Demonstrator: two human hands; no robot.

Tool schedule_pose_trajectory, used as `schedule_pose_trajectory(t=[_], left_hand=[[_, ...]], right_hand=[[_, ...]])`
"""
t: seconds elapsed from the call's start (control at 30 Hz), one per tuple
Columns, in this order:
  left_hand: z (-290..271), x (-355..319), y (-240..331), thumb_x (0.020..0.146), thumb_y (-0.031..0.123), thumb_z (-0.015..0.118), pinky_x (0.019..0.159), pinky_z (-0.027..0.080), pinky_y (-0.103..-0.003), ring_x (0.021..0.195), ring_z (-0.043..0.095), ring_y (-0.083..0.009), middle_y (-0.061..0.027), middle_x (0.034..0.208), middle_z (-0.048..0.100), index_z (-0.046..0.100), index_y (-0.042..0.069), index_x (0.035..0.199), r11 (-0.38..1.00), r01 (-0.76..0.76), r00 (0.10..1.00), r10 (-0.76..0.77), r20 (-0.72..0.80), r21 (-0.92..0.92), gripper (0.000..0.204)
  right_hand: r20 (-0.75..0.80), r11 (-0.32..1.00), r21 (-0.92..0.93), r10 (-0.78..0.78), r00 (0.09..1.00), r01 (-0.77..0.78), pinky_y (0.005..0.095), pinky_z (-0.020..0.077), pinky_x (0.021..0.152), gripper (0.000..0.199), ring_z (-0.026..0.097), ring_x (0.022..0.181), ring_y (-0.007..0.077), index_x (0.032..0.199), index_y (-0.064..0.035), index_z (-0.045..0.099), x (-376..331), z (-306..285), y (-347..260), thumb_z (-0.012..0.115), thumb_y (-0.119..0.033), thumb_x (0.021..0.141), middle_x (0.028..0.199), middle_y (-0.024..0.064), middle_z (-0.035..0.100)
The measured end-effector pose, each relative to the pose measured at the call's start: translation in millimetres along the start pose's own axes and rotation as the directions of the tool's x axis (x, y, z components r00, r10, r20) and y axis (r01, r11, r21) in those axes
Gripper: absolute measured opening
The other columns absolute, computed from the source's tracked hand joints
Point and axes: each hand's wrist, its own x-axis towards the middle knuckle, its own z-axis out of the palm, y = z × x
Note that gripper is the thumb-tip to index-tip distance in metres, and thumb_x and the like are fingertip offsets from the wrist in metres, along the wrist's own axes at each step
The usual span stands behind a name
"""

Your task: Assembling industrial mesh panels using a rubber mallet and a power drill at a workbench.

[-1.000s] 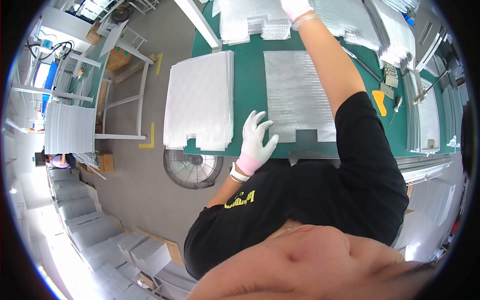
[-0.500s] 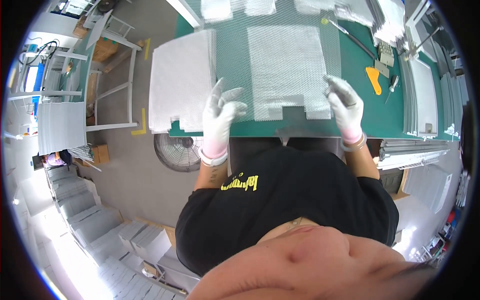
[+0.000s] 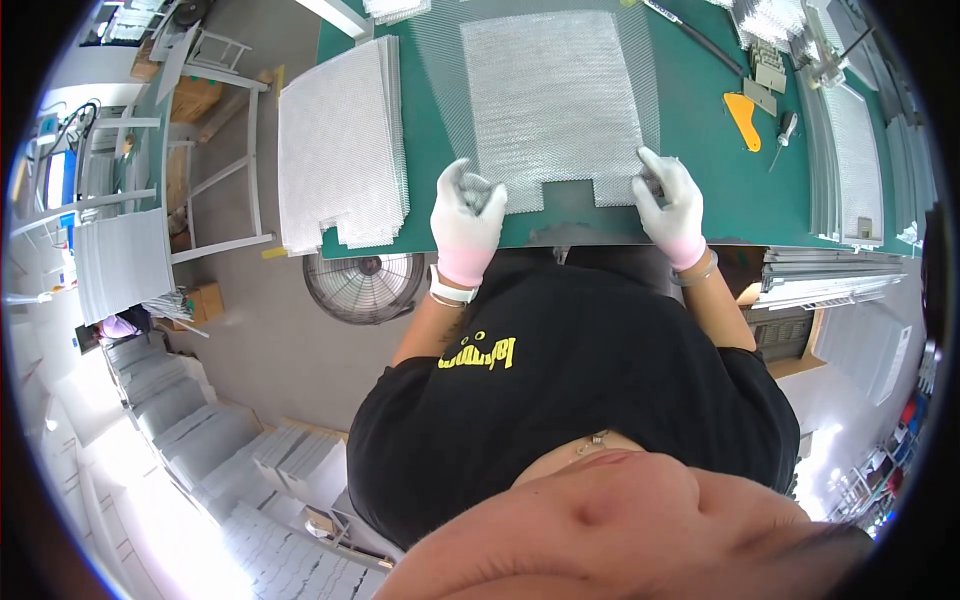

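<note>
A silvery mesh sheet [image 3: 555, 100] with a notch in its near edge lies on the green work table [image 3: 440, 215] in front of me. Finer, see-through mesh [image 3: 450, 90] shows past both of its sides, smeared by motion. My left hand [image 3: 468, 220], in a white glove, is curled at the near left corner, thumb and fingers closing on the mesh edge. At the near right corner my right hand [image 3: 672, 205], gloved too, pinches the edge between thumb and bent fingers. The fingertips are partly hidden. To the left sits a stack of similar mesh sheets [image 3: 335, 145].
Right of the mesh lie a yellow scraper [image 3: 742, 120], a screwdriver [image 3: 786, 130], a black-handled tool [image 3: 705, 45] and small metal blocks [image 3: 768, 70]. Framed panels [image 3: 850, 160] stand at the table's right end. A floor fan [image 3: 365, 285] is below the left edge.
My left hand has moved inward, and its outstretched fingers are now curled. My right fingers have bent more. The see-through mesh has shifted off the left stack, and the whole view has shifted slightly.
</note>
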Motion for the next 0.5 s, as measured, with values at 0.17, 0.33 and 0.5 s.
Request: schedule_pose_trajectory(t=[0.17, 0.33, 0.5], left_hand=[[1.4, -21.5, -11.4, 0.082, 0.001, 0.078, 0.055, 0.045, -0.019, 0.063, 0.050, -0.0010, -0.0011, 0.090, 0.064, 0.051, -0.001, 0.125, 0.944, -0.098, 0.984, 0.045, -0.172, -0.315, 0.050], [-15.6, -28.2, -14.3, 0.090, 0.008, 0.068, 0.053, 0.041, -0.020, 0.060, 0.049, -0.0024, 0.0015, 0.075, 0.058, 0.059, -0.003, 0.115, 0.986, 0.091, 0.994, -0.098, -0.039, -0.138, 0.029], [-10.0, -6.5, -13.7, 0.087, 0.020, 0.072, 0.058, 0.047, -0.026, 0.059, 0.053, -0.0110, -0.0035, 0.074, 0.058, 0.062, -0.003, 0.115, 0.989, 0.138, 0.990, -0.140, 0.024, 0.045, 0.037]], right_hand=[[-0.061, 0.988, -0.003, -0.156, 0.986, 0.156, 0.0325, 0.0502, 0.068, 0.041, 0.060, 0.070, 0.0222, 0.120, -0.0032, 0.066, 3.7, 5.5, -2.9, 0.071, 0.003, 0.080, 0.087, 0.0116, 0.064], [0.130, 0.998, 0.055, -0.017, 0.991, 0.010, 0.0341, 0.0496, 0.070, 0.033, 0.059, 0.071, 0.0259, 0.117, -0.0026, 0.068, 2.0, 1.4, -2.1, 0.069, -0.006, 0.084, 0.082, 0.0127, 0.060], [0.153, 0.995, 0.029, 0.085, 0.985, -0.091, 0.0349, 0.0506, 0.075, 0.031, 0.060, 0.075, 0.0295, 0.116, -0.0029, 0.069, -0.1, -5.8, 1.4, 0.068, -0.008, 0.085, 0.084, 0.0151, 0.061]])
